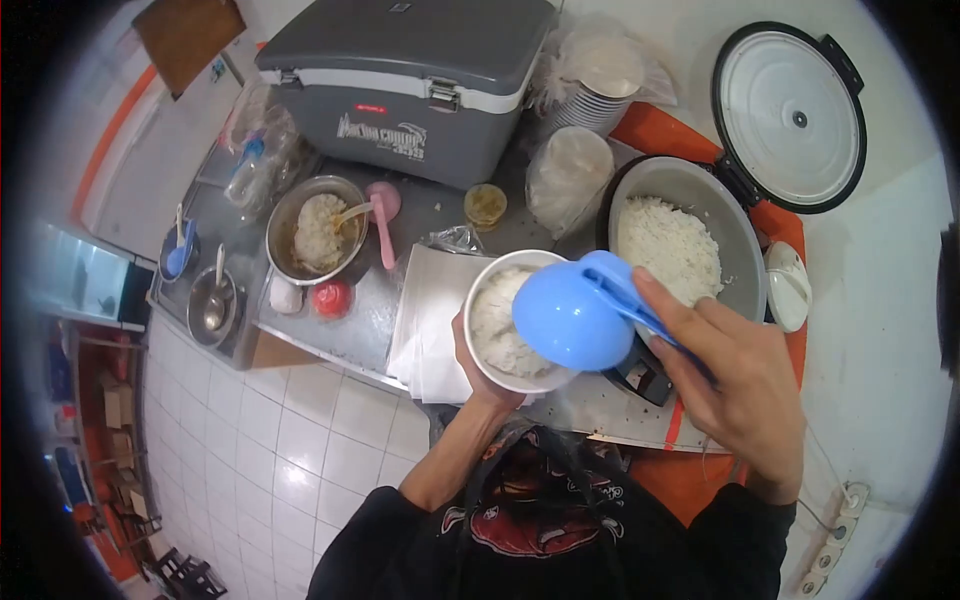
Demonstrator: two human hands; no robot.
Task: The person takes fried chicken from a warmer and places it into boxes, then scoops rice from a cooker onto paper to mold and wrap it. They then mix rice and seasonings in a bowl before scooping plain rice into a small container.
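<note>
My left hand is wrapped round a white paper bowl with white rice in it. In my right hand is the handle of a blue rice scoop. The scoop's rounded back faces up over the bowl's right side and hides part of the rice. Whether rice is under the scoop cannot be seen. To the right stands a rice cooker with its lid raised and cooked rice inside. White paper sheets lie stacked left of the bowl.
Behind the counter's left part stands a grey cooler box. A metal bowl holds rice and a spoon, beside a pink scoop. Stacked paper bowls and a small cup are at the back. A power strip hangs lower right.
</note>
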